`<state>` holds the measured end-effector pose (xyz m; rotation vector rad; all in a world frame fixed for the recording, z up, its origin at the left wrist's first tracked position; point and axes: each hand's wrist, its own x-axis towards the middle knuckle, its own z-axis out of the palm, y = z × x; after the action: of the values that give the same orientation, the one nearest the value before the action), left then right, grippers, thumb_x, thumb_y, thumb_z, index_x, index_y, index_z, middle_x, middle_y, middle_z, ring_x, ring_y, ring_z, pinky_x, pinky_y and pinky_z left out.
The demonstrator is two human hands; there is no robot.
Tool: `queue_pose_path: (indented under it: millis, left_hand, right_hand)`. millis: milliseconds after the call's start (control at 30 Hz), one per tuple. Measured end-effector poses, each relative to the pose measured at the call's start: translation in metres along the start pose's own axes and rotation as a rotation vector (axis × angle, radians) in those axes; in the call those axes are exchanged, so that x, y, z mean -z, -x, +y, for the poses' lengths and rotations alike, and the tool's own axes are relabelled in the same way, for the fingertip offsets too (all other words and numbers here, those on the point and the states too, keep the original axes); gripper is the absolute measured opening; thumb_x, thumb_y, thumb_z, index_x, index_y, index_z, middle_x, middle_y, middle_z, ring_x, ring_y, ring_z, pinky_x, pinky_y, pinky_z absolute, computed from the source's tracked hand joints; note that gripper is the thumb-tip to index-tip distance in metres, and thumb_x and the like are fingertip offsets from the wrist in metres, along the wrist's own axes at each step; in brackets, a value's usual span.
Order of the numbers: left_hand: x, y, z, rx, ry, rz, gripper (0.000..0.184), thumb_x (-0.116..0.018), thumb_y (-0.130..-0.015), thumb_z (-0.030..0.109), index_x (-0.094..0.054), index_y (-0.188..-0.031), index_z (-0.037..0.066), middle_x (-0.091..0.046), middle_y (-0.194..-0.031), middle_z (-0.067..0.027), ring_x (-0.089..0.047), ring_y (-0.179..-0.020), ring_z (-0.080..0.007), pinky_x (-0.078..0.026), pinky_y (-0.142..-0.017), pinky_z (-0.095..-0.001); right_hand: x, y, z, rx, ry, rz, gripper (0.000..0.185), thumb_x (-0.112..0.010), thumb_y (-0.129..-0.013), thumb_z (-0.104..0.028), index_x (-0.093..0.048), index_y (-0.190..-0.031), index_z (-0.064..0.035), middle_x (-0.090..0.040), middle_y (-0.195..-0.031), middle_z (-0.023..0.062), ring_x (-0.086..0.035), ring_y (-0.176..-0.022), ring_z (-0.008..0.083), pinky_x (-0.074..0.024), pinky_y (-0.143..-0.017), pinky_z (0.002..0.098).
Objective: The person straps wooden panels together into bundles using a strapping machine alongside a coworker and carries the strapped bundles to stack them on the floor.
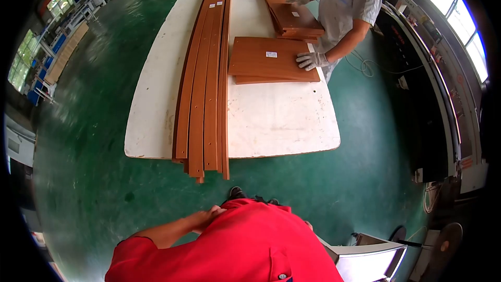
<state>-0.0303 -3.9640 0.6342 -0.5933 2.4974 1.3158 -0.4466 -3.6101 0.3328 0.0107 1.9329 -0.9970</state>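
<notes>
We see our L hand [211, 215] at the front of our red shirt [250, 245], well apart from the bench [282, 125]; its fingers are too small to make out, so we can't tell if it's open, closed or gripping fabric. Of our R hand [309, 225] only a sliver shows at the shirt's R edge, the rest hidden; state can't be told. Nearest workpieces: long brown boards [198, 99], laid lengthwise along the bench approx. L of ctr., side by side w/ narrow gaps; near ends are uneven and overhang the near edge, w/ small holes visible in the faces. Two white labels [215, 4] sit toward the far end. R of the boards, we note a brown rect. panel [261, 62] w/ a white label, stacked on another that sticks out at the near side. Beyond it: a 2nd panel stack [297, 21]. A co-worker [347, 5] stands at the bench's R side, one gloved hand [311, 60] on the near panel, the other [298, 0] on the far stack. Green floor [313, 188] surrounds the bench.
</notes>
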Motion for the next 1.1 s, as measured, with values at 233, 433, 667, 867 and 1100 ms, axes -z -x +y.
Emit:
queue_pose_path:
  millis: [233,433,667,867,1100]
  left_hand:
    - [0.009,-0.004,0.004,-0.033,0.065,-0.021,0.067,-0.059,-0.084,0.024,-0.027,-0.14,0.011,-0.038,-0.131,-0.0179,-0.052,-0.112,-0.0414,-0.047,-0.093,-0.043]
    - [0.009,-0.006,0.002,-0.074,0.036,-0.002,0.076,-0.066,-0.078,0.029,-0.027,-0.139,0.008,-0.037,-0.132,-0.0169,-0.047,-0.119,-0.0364,-0.048,-0.093,-0.0411]
    - [-0.002,-0.003,-0.014,-0.1,0.057,0.019,0.077,-0.066,-0.08,0.029,-0.025,-0.142,0.012,-0.037,-0.133,-0.0187,-0.051,-0.112,-0.0423,-0.046,-0.095,-0.0427]
    - [0.006,-0.001,-0.008,-0.031,0.056,-0.043,0.08,-0.069,-0.077,0.03,-0.026,-0.141,0.01,-0.037,-0.133,-0.0174,-0.052,-0.112,-0.0411,-0.046,-0.096,-0.0414]
    - [0.021,-0.003,0.008,0.07,0.079,-0.119,0.081,-0.07,-0.076,0.033,-0.029,-0.141,0.01,-0.038,-0.135,-0.0176,-0.054,-0.11,-0.0412,-0.046,-0.094,-0.0447]
  right_hand:
    - [0.0,0.013,-0.011,0.011,0.016,0.023,0.033,-0.064,-0.082,-0.023,-0.067,-0.105,0.0016,-0.07,-0.097,0.0121,-0.063,-0.088,0.0187,-0.0492,-0.078,0.0309]
    - [-0.013,0.048,-0.062,-0.01,0.151,0.039,0.032,-0.064,-0.083,-0.022,-0.066,-0.103,0.0029,-0.07,-0.095,0.0123,-0.063,-0.086,0.0187,-0.0495,-0.078,0.0303]
    - [-0.018,0.067,-0.078,-0.04,0.173,0.072,0.026,-0.061,-0.086,-0.018,-0.066,-0.103,0.002,-0.069,-0.095,0.0117,-0.063,-0.085,0.0173,-0.05,-0.077,0.0296]
    - [-0.02,0.067,-0.064,-0.023,0.048,0.024,0.023,-0.061,-0.087,-0.016,-0.066,-0.101,0.0024,-0.069,-0.094,0.0105,-0.063,-0.085,0.0171,-0.0502,-0.075,0.0291]
    - [-0.02,0.07,-0.057,0.034,0.082,0.035,0.022,-0.062,-0.087,-0.016,-0.066,-0.1,0.002,-0.069,-0.094,0.0105,-0.063,-0.084,0.0178,-0.0502,-0.075,0.0298]
